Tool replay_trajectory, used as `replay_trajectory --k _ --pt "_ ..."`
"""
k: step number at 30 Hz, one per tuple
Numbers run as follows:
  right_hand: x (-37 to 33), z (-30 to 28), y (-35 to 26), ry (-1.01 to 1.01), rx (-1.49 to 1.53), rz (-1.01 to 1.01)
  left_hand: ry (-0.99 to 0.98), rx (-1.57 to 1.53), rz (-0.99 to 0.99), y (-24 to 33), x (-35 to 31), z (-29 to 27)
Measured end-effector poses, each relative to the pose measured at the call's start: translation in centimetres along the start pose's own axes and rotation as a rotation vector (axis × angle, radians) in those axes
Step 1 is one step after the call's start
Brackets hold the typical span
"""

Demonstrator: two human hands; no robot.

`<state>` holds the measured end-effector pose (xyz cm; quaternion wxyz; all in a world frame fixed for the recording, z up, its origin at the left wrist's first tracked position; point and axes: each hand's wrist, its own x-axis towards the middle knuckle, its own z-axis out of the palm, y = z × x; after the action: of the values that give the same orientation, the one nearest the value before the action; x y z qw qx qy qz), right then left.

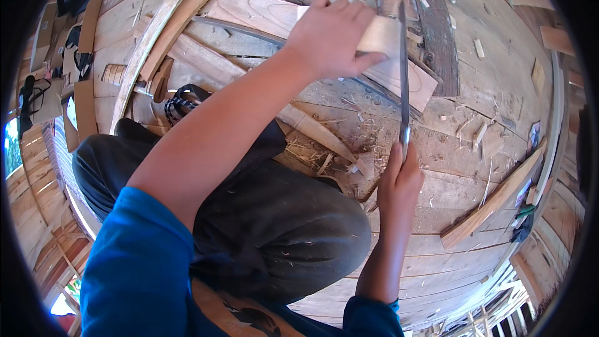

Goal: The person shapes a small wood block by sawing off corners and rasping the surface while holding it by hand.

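My left hand [331,36] is closed over a short, pale block of wood [382,36], pressing it down on a wider plank [246,11]. In my right hand [399,178], the fingers wrap round the handle of a long knife [404,81], which is hidden in the fist. Its narrow dark blade points away from me and shows almost edge-on. The blade passes beside the right end of the block; whether it touches the wood I cannot tell.
Two dark rough boards [440,43] lie beyond the plank on the wooden floor [437,212]. Wood chips and shavings [324,156] are scattered near my knee. A loose board [493,196] rests at the right, and a curved strip [146,40] lies at the left.
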<state>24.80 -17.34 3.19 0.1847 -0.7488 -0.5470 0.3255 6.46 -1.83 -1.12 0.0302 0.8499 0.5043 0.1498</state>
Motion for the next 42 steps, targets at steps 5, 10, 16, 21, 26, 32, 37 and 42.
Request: replay_trajectory --k 5,10,16,21,26,32,37,42 --pt "0.1 0.7 -0.7 0.027 0.03 0.004 0.017 0.015 -0.01 0.0 0.0 0.4" --pt "3.8 1.5 -1.5 0.087 -0.039 -0.102 0.003 0.011 -0.024 0.1 0.3 0.3" --pt "-3.2 -0.4 0.8 0.023 0.001 0.079 -0.01 0.007 -0.048 0.1 0.2 0.0" --pt "1.2 0.6 -0.8 0.029 -0.026 -0.013 0.014 0.012 -0.043 -0.1 0.1 0.6" --pt "2.8 1.0 -0.7 0.072 -0.051 -0.063 -0.026 -0.008 -0.06 0.0 0.4 0.3" --pt "-2.8 -0.8 0.0 -0.021 0.003 0.095 -0.014 0.01 -0.039 0.1 0.2 0.3" --pt "2.6 0.8 -1.3 0.038 -0.028 -0.034 0.025 0.024 -0.042 -0.1 0.3 0.6" --pt "-0.7 -0.5 -0.7 0.041 -0.036 0.051 -0.067 -0.004 -0.063 0.1 0.5 -0.2"
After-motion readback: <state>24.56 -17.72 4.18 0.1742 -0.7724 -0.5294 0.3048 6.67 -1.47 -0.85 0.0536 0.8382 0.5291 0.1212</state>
